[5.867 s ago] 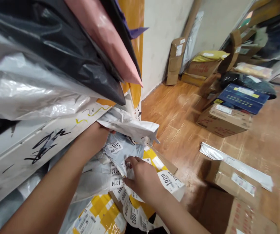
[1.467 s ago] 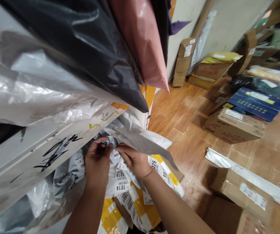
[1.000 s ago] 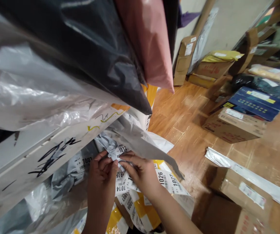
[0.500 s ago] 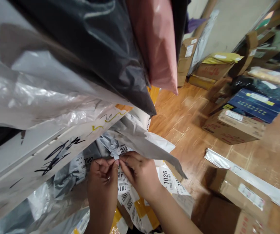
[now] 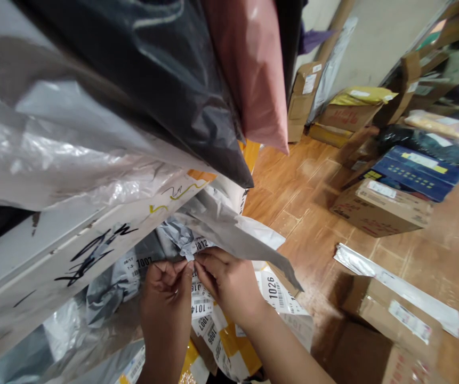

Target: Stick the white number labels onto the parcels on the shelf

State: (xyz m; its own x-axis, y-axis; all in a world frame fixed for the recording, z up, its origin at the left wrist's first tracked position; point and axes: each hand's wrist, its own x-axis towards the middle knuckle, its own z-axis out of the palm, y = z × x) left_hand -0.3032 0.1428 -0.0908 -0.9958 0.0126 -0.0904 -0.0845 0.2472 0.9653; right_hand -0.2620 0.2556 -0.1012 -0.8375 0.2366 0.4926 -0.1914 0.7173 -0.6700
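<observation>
Both of my hands are close together under the shelf edge. My left hand (image 5: pixel 165 301) pinches a gathered, crumpled tip of a grey plastic bag (image 5: pixel 180 234) between thumb and fingers. Facing it, my right hand (image 5: pixel 229 282) pinches the same tip, its fingertips almost touching the left ones. A strip of white printed number labels (image 5: pixel 212 330) hangs below and behind the fingers. To the left of my left hand lies another grey parcel (image 5: pixel 111 290) with a number label. A loose grey plastic flap (image 5: pixel 237 234) stretches above my right hand.
A white shelf edge (image 5: pixel 77 248) with black scribbles runs diagonally at left. Above it bulge a black bag (image 5: pixel 165 80) and a pink bag (image 5: pixel 259 74). On the wooden floor at right stand cardboard boxes (image 5: pixel 381 208), a blue box (image 5: pixel 417 173) and a flat white package (image 5: pixel 401 288).
The whole view has shifted very slightly to the left. Both hands keep their pinch on the grey plastic, with hardly any movement.
</observation>
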